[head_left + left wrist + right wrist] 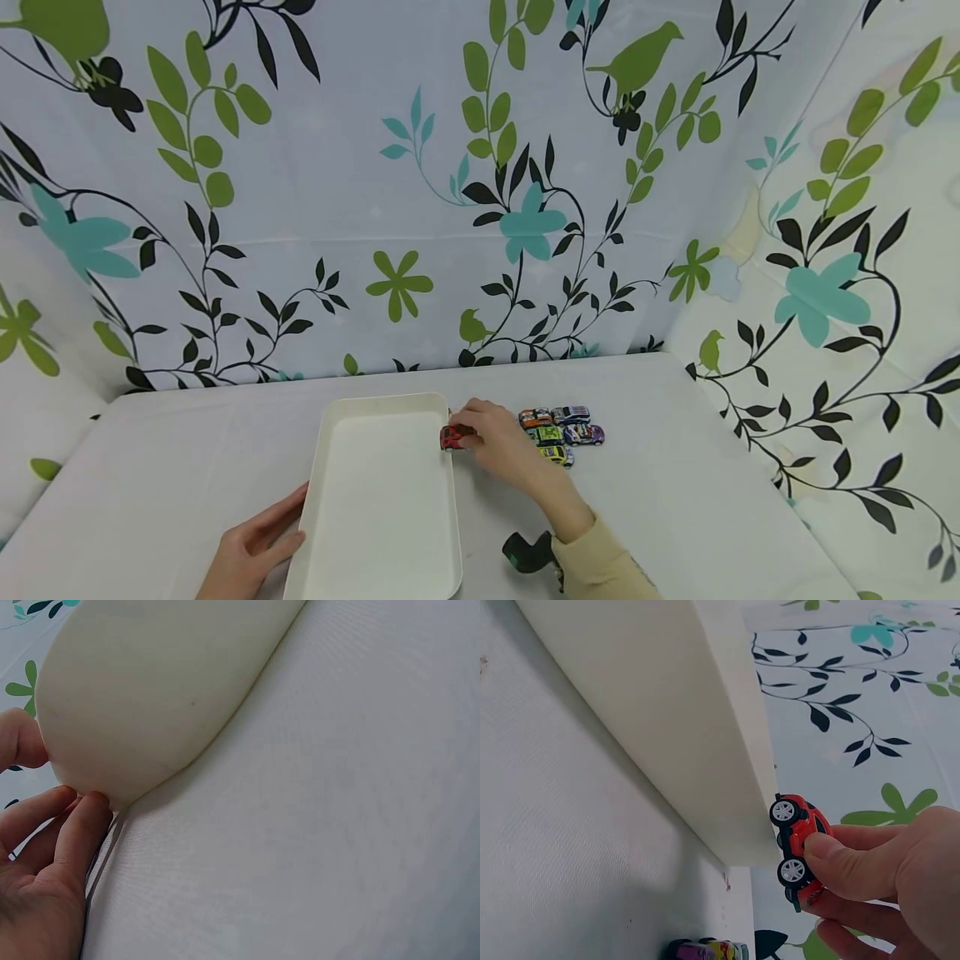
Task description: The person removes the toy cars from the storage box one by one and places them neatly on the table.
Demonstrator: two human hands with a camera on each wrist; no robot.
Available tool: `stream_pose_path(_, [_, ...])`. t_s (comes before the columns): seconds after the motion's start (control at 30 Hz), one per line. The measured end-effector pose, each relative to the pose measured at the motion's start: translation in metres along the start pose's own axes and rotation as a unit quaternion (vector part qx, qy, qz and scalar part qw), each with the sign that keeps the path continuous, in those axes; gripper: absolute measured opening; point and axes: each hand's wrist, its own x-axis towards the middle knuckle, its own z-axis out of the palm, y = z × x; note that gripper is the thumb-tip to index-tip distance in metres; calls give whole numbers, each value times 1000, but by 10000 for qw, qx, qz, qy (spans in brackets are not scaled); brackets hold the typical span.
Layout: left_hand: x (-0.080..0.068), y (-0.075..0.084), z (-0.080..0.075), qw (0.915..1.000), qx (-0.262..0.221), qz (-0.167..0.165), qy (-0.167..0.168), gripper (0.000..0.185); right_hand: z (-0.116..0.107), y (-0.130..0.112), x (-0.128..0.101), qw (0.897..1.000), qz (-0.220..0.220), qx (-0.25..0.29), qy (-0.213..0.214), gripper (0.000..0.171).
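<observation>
In the head view my right hand [504,443] pinches a red toy car [454,437] at the right rim of a white tray [455,533]. The right wrist view shows the thumb on the side of the red toy car [799,840], its wheels facing the camera, close against the tray's outer wall [652,712]. My left hand [255,542] holds the tray's left side. In the left wrist view its thumb and fingertips [94,806] touch the edges of the tray wall [165,690].
Several colourful toy cars [550,434] stand grouped right of the tray. A black object [527,552] is beside the right sleeve [600,562]. A white cloth [675,500] covers the table, and leaf-patterned sheets [337,167] hang behind and at the sides.
</observation>
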Motion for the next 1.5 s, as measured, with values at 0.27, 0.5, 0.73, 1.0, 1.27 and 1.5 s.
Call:
stream_pose_path(0.27, [-1, 2, 0, 9997, 90, -217, 64, 61, -10, 16, -18, 9998, -28, -94, 183, 23])
stream_pose_path(0.5, [-2, 4, -2, 9991, 187, -363, 137, 64, -14, 33, -31, 9994, 131, -102, 314, 25])
stream_pose_path(0.73, [-1, 3, -2, 9990, 154, -393, 110, 64, -20, 42, -40, 9990, 231, -71, 380, 26])
stream_pose_path(1.0, [0, 2, 0, 9994, 201, -263, 78, 61, -25, 52, -49, 9980, 294, -243, 496, 28])
stream_pose_path(1.27, [1, 3, 2, 9996, 132, -214, 95, 59, -27, 60, -59, 9975, 321, -196, 601, 30])
stream_pose_path(1.5, [1, 3, 1, 9997, 131, -211, 69, 59, -33, 65, -69, 9964, 545, -246, 605, 29])
